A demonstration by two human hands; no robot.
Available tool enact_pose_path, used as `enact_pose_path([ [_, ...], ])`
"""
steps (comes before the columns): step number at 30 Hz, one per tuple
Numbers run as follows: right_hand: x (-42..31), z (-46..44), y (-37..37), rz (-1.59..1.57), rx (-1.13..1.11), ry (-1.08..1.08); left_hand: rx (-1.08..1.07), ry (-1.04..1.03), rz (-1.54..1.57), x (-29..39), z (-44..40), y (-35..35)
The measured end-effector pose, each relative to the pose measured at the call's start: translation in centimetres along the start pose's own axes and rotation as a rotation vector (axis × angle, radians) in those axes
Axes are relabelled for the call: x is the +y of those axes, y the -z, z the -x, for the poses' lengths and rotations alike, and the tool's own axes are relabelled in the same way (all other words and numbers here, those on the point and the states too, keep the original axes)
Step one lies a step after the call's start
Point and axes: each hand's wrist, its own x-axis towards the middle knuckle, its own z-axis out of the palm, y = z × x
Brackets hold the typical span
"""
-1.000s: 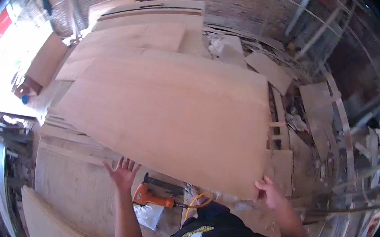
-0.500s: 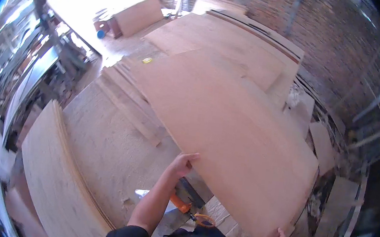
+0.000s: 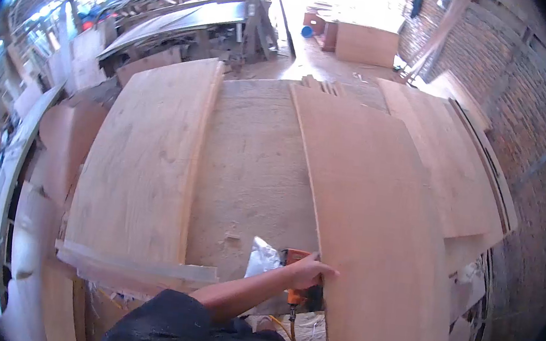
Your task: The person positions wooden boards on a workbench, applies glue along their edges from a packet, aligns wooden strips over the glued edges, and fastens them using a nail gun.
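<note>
My left hand (image 3: 312,272) is closed on the left edge of a long plywood panel (image 3: 382,208), its thumb lying on the top face. The panel stretches from the near edge of the worktable (image 3: 249,148) toward the far side. My right hand is out of view. Just beside my left hand lies an orange and black power tool (image 3: 294,296), partly hidden by my wrist, with a hose or cord at its lower end. A crumpled white plastic bag (image 3: 264,257) lies next to the tool.
A stack of plywood sheets (image 3: 145,150) rests on the left, with a narrow strip (image 3: 136,266) across its near end. More sheets (image 3: 434,154) lie at right, near a brick wall (image 3: 525,110). Sawdust covers the tabletop. A wooden box (image 3: 366,44) stands beyond.
My view has swung left, so the panel now runs nearly straight away from me. The left hand stays on its edge. My right hand, earlier at the near right corner, has left the view.
</note>
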Motion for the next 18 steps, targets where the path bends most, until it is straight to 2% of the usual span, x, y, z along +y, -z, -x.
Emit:
enact_pose_path([
  [4, -0.1, 0.7, -2.1, 0.129, -0.126, 0.008, 0.070, -0.080, 0.060, 2.0, 9.5, 2.4],
  [7, 0.1, 1.8, -4.0, 0.228, -0.223, 0.018, 0.092, -0.240, 0.124, 2.3, 15.7, 5.4],
  [11, 1.6, 4.0, -7.0, 0.366, -0.356, 0.031, 0.227, -0.434, 0.138, 2.5, 25.5, 9.1],
  [14, 2.5, 5.3, -8.7, 0.469, -0.429, 0.042, 0.320, -0.423, 0.261, 1.9, 32.1, 12.1],
  [18, 3.3, 5.8, -10.2, 0.592, -0.502, 0.050, 0.459, -0.509, 0.266, 2.2, 40.8, 14.1],
])
